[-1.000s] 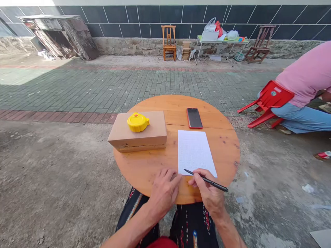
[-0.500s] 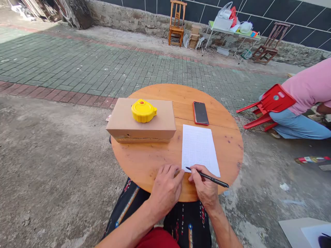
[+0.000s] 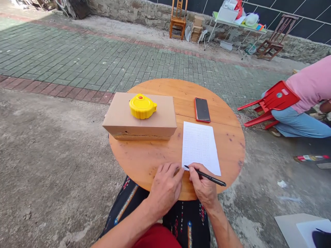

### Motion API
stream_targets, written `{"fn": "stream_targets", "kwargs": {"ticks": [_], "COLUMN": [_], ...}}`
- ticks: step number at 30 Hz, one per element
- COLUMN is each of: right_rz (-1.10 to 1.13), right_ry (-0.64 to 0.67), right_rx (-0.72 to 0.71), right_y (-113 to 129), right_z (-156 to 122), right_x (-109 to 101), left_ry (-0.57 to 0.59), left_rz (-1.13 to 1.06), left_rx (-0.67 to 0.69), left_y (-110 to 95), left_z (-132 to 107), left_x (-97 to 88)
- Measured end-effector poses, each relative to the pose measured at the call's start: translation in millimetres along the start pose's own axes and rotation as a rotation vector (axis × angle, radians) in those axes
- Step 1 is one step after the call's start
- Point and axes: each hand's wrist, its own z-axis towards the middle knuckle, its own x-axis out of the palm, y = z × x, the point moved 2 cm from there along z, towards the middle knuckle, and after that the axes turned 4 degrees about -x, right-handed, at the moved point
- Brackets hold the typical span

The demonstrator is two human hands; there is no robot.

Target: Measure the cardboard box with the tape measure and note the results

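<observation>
Head view. My right hand (image 3: 204, 187) is closed on a slim black pen (image 3: 207, 176) in a writing grip, pinched between thumb and forefinger. The pen's long axis runs from lower right to upper left. Its tip sits at the near left corner of the white rectangular sheet of paper (image 3: 200, 146), and its rear end points out past the worktop's edge.

My left hand (image 3: 165, 189) lies palm down on the round wooden worktop (image 3: 144, 162), fingers loosely extended and holding nothing. Its fingertips are just beside the near left corner of the sheet, close to the pen tip.

The sheet lies directly ahead of my right hand, with its long axis running away from me. The right hand is the nearer of the two; the left is offset to the side of the sheet.

Beyond the sheet lies a dark phone in a red case (image 3: 202, 109), apart from the paper. To the left stands a flat brown cardboard box (image 3: 162, 119), with a round yellow tape measure (image 3: 142, 106) on top.

Off the worktop, at right, another person in a pink shirt (image 3: 312, 82) crouches beside a tipped red plastic chair (image 3: 271, 103).
</observation>
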Motion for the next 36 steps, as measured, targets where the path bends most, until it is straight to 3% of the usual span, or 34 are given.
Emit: {"fn": "stream_targets", "kwargs": {"ticks": [29,36], "right_rz": [-0.059,-0.013], "right_ry": [0.041,-0.053], "right_rx": [-0.036,0.012], "right_y": [9,-3], "right_z": [5,-2], "right_x": [-1,-2], "left_ry": [-0.015,0.002], "left_rz": [-0.005,-0.008], "left_rx": [-0.013,-0.019], "left_y": [0,0], "left_z": [0,1], "left_x": [-1.1,-2.0]}}
